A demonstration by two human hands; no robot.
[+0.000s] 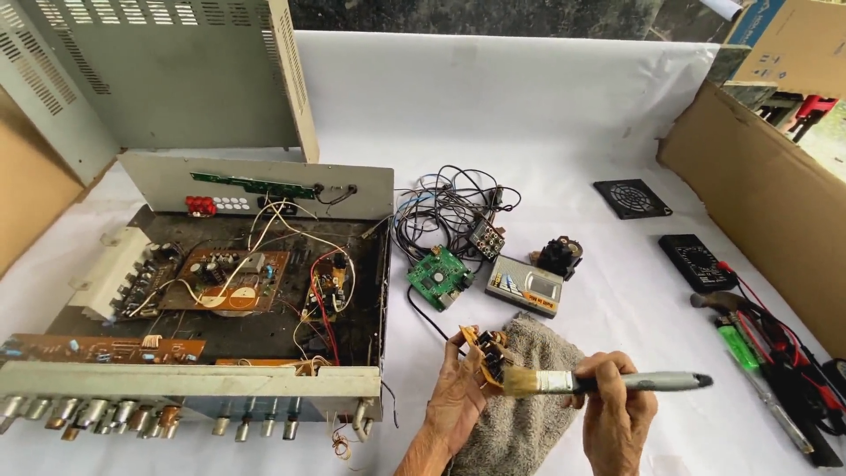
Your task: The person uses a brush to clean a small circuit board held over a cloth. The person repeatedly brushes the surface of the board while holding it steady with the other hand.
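A white cloth (546,97) covered the work surface, with brown cardboard walls (758,185) along the right edge of the frame and another at the far left. The largest thing was an opened amplifier chassis (203,300) filling the left half, its circuit boards and loose wires exposed, a row of control shafts along its lower front edge. Its grey vented cover (167,70) stood propped at the upper left.

In the centre of the frame lay a tangle of black cables (445,207), with a green circuit board (438,277) just below it and a small grey metal module (525,287) beside that. A black fan grille (632,198) lay toward the upper right, a black multimeter (696,262) below it, and hand tools with red and green handles (767,353) near the lower right edge.

A grey towel (529,397) lay at lower centre. Over it, the left hand (456,401) gripped a small orange circuit board (487,350), fingers closed on its lower edge. The right hand (614,410) was wrapped firmly round the grey handle of a paintbrush (608,382), held level, its pale bristles touching the small board.
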